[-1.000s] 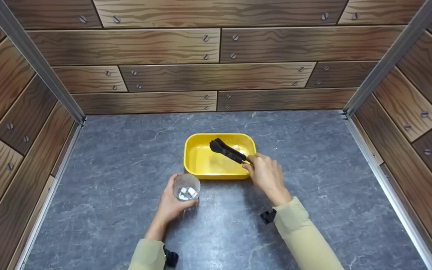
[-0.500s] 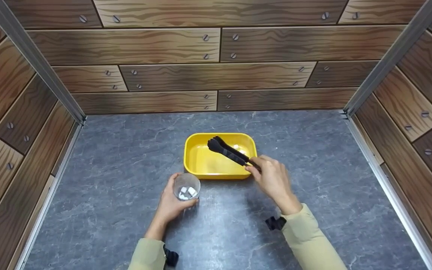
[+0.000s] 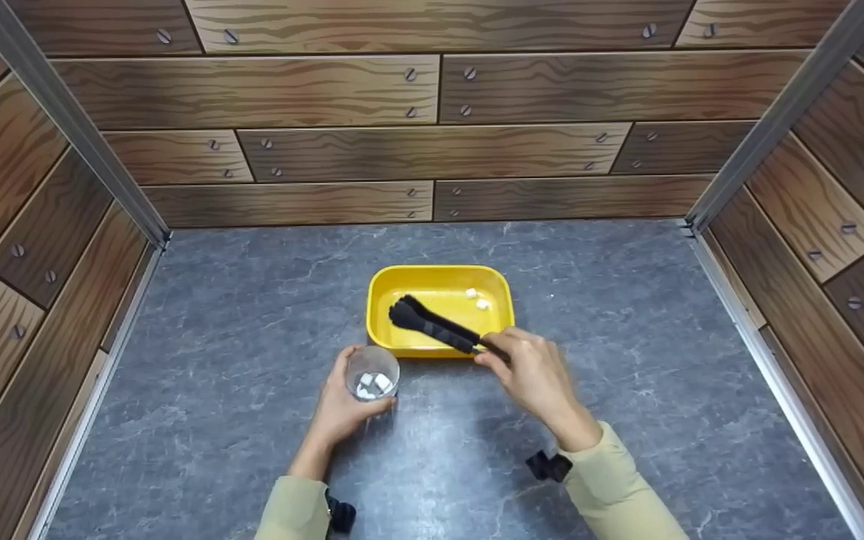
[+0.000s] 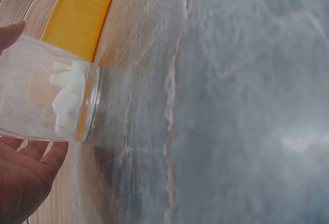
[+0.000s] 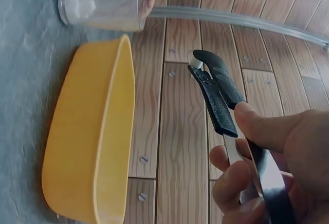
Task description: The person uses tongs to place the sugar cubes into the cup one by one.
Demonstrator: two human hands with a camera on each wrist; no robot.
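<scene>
My left hand [image 3: 343, 411] holds a clear plastic cup [image 4: 31, 88] upright by its sides, with several small white cubes [image 4: 69, 98] at its bottom. In my right hand [image 3: 541, 375] is a pair of black-headed tongs [image 3: 432, 324] with metal arms, pinched between thumb and fingers. The right wrist view shows the tongs nearly closed on one white cube [image 5: 196, 61] at their tips. From the head, the tongs pass over the yellow tray [image 3: 507, 281], their heads pointing to its left side. Two white cubes [image 3: 481, 304] lie inside the tray on the right.
Grey marbled tabletop [image 3: 214, 360] surrounds the tray, which stands just beyond the cup. Wood-patterned walls [image 3: 342, 154] with metal corner rails [image 3: 769, 124] enclose the back and both sides. Each sleeve cuff has a small black device [image 3: 550, 466] at the wrist.
My right hand first drew back slightly, then carried the tongs left and nearer across the tray, toward the cup. Two cubes in the tray now show fully. The left hand and cup stayed put.
</scene>
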